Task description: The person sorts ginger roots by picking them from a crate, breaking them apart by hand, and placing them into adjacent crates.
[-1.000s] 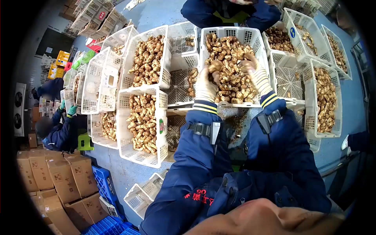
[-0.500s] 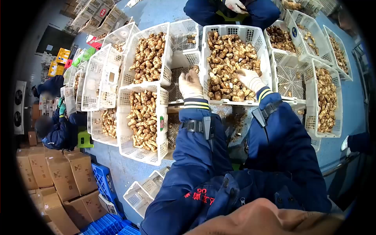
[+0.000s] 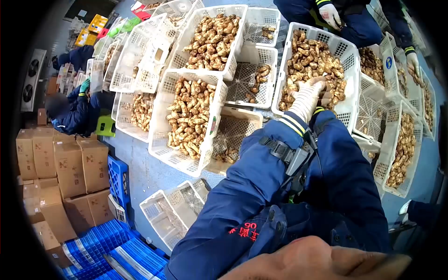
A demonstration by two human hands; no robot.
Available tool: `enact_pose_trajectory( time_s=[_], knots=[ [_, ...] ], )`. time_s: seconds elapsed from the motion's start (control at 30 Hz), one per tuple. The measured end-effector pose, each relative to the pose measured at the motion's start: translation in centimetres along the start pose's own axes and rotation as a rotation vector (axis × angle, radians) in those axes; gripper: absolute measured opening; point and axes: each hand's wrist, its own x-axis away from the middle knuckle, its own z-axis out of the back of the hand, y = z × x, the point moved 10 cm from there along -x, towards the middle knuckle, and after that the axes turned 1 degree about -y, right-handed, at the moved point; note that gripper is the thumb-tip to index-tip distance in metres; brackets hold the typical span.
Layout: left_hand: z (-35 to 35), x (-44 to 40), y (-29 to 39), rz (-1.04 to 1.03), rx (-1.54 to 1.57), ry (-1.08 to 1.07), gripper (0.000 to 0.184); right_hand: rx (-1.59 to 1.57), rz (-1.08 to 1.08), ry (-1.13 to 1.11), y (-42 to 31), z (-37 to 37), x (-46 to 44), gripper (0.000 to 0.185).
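Far left: stacked cartons (image 3: 70,158), with a person (image 3: 74,114) in dark blue beyond them. Next right, two white baskets well loaded: near-left basket (image 3: 161,116) and far-left basket (image 3: 238,39). Right of those, a lattice-floored crate (image 3: 240,77) with a few pieces along its right side.

Centre-right: main basket (image 3: 351,88), brown-and-cream mushrooms (image 3: 317,60) heaped inside. Both of the wearer's hands are over its near part. Left hand (image 3: 309,92), white glove, striped cuff: fingers curled; can't tell whether it holds a piece. Right hand (image 3: 326,95) is just beside it, partly hidden behind; can't tell its grip either.

Beyond the basket, a co-worker's gloved hand (image 3: 331,16). Further right, another gloved hand (image 3: 414,65) over more baskets.

Handling notes, my judgement: left glove masks the right, so spread the hands a bit to see each piece. Light fingertip hold round the stem; caps likely bruise if squeezed. Lift, don't drag through the heap. Keep wrist strap (image 3: 278,149) clear of the near rim.
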Motion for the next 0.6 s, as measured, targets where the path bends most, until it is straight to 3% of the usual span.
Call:
enact_pose_trajectory(
  time_s=[0.13,0.2,0.23,0.27,0.47,0.6],
  knots=[
    [0.5,0.3,2.2,-0.098,-0.206,0.066,0.041,-0.359,-0.075,0.091,-1.1,7.7,0.9,0.037],
    [2.0,0.6,5.7,-0.352,-0.44,0.222,0.045,-0.411,-0.045,0.157,-2.5,11.4,1.4,0.042],
    [2.6,2.1,7.0,-0.366,-0.541,0.292,0.047,-0.438,-0.026,0.198,-3.1,13.2,1.8,0.045],
    [4.1,1.9,7.5,-0.429,-0.393,0.395,0.047,-0.465,-0.009,0.24,-3.7,14.9,2.3,0.047],
    [4.8,0.1,5.6,-0.282,-0.172,0.215,0.059,-0.544,0.103,0.406,-5.7,20.3,6.9,0.049],
    [2.9,0.3,5.6,-0.283,-0.383,0.155,0.049,-0.569,0.289,0.485,-8.8,24.2,10.0,0.043]
  ],
)
